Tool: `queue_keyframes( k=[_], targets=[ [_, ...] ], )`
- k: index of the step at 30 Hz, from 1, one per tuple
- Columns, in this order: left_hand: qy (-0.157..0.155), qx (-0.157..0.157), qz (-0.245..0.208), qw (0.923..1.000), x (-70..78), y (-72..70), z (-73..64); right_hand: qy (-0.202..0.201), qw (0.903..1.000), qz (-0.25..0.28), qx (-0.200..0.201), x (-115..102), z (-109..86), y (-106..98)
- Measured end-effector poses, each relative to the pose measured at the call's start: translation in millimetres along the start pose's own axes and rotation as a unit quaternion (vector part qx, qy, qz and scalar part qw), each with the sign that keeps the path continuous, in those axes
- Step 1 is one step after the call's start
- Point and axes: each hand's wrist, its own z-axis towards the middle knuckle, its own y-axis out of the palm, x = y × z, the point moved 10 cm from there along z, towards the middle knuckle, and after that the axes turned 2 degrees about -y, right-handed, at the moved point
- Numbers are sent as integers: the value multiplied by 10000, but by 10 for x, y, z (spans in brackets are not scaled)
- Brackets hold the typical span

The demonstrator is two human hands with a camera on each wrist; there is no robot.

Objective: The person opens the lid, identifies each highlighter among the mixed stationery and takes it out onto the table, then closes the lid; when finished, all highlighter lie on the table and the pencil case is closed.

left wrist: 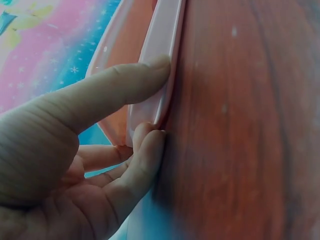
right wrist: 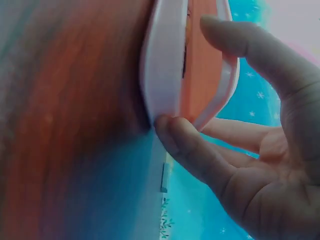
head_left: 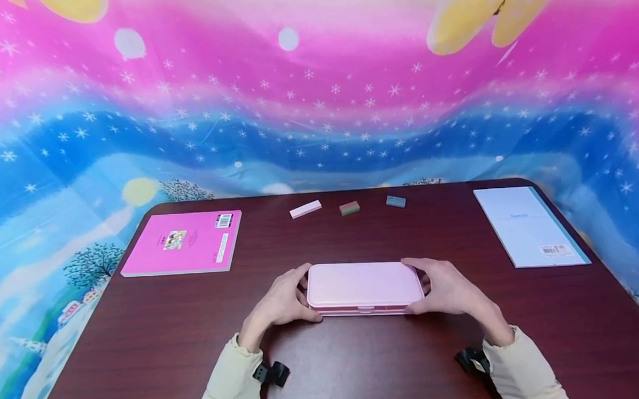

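A pink pencil case (head_left: pixel 363 285) lies in front of me on the dark wooden table, with its clasp side toward me. My left hand (head_left: pixel 285 297) grips its left end, fingers behind and thumb at the front. At the opposite end my right hand (head_left: pixel 445 288) holds the case in the same way. Along the front, a reddish band shows between the lid and base. In the left wrist view the thumb presses the pale side of the case (left wrist: pixel 152 95). The right wrist view has a fingertip against the corner of the case (right wrist: pixel 165 75).
Along the table's far side are a pink-and-white eraser (head_left: pixel 306 209), a red-and-green eraser (head_left: pixel 349 208) and a blue-grey eraser (head_left: pixel 396 201). A pink book (head_left: pixel 194 242) lies at left, a pale blue notebook (head_left: pixel 526 227) at right. A printed cloth (head_left: pixel 316 117) hangs behind the table.
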Motion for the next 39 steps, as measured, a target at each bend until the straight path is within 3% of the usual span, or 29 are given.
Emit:
queue_keyframes(
  k=[13, 22, 39],
  targets=[
    [298, -78, -21, 9995, 38, 3, 10, 201, 9975, 645, 202, 67, -59, -183],
    [319, -90, -57, 9994, 30, 10, 0, 349, 9850, 1672, 251, 158, -53, -191],
    [-44, -53, -159, 9998, -37, -69, -32, 370, 9716, 2120, 985, 246, 312, -301]
  ],
)
